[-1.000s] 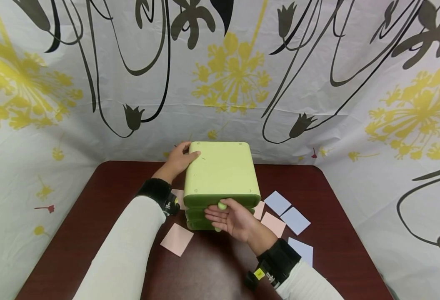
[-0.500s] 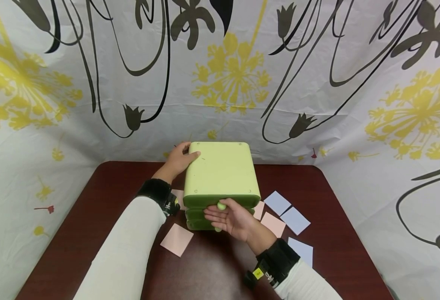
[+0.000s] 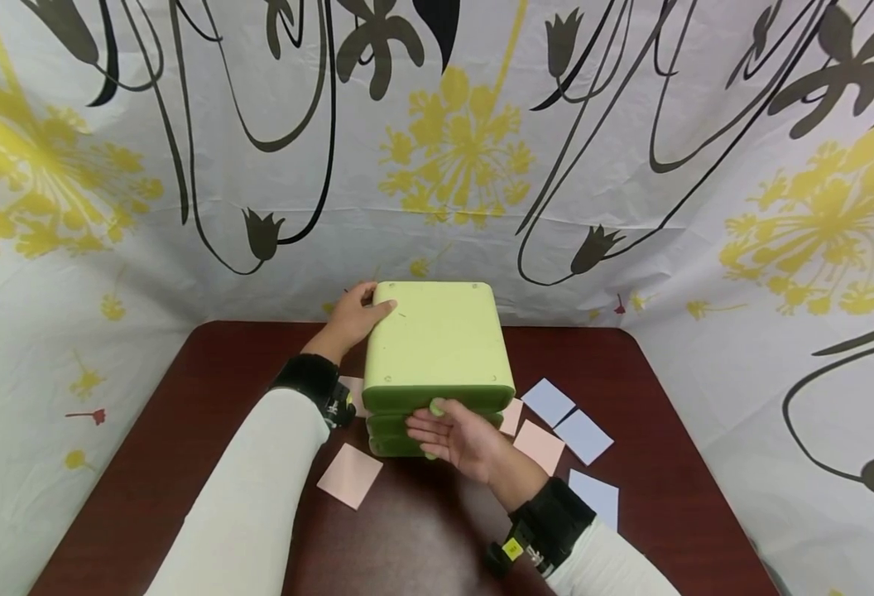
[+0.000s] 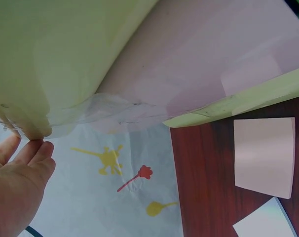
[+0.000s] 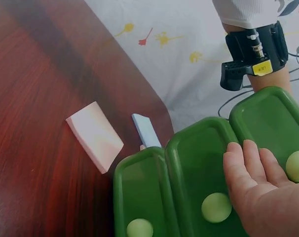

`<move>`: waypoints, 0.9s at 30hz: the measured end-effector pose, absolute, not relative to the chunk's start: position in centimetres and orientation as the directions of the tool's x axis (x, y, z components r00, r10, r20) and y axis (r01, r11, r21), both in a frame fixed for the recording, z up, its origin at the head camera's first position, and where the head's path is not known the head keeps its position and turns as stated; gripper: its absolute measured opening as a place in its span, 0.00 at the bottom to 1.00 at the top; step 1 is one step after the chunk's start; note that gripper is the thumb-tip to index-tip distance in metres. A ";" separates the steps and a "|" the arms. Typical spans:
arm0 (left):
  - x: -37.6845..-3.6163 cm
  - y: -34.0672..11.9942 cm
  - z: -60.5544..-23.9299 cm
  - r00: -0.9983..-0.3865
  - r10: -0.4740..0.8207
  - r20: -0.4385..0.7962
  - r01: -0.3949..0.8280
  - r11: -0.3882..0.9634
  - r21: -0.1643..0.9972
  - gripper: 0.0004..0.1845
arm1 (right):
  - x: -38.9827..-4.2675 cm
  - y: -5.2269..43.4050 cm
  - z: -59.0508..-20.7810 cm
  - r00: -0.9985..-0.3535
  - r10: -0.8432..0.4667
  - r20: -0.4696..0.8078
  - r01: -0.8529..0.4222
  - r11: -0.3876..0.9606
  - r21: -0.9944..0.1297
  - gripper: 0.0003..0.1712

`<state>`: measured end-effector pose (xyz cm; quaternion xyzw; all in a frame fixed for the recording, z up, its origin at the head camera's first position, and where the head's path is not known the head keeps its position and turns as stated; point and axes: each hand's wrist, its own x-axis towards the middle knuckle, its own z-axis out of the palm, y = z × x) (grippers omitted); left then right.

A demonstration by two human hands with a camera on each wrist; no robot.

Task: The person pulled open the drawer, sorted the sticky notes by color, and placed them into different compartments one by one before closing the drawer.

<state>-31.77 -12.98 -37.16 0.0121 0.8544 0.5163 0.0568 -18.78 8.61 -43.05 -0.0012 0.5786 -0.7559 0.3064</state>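
A small drawer cabinet with a pale yellow-green top and green drawer fronts stands on the table. My left hand rests at its far left corner, thumb on the top edge. In the left wrist view, the left fingertips touch the cabinet's glossy surface. At the front, my right hand holds the round light-green knob of the upper drawer by thumb and forefinger; their contact is partly hidden. Its other fingers stretch across the drawer fronts. The middle knob and bottom knob are visible. All drawers look closed.
Pink square pads lie on the dark red table, left and right of the cabinet. Several blue pads lie to the right. A patterned cloth hangs behind and at both sides.
Both hands and the cabinet stay in place. The head view shifts very slightly.
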 end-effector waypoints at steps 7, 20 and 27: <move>-32.0 -13.0 -37.2 -0.994 0.080 -0.074 -0.029 0.462 0.886 0.37 | -17.7 9.9 -44.8 -0.792 -0.486 -0.370 0.439 -0.031 -0.898 0.30; -32.0 -13.1 -37.5 -0.995 0.074 -0.070 -0.028 0.461 0.887 0.37 | -17.8 9.4 -47.6 -0.814 -0.381 -0.439 0.489 -0.042 -0.871 0.36; -32.0 -13.0 -37.4 -0.994 0.075 -0.075 -0.031 0.476 0.879 0.37 | -18.3 8.8 -47.9 -0.830 -0.341 -0.442 0.498 -0.095 -0.862 0.27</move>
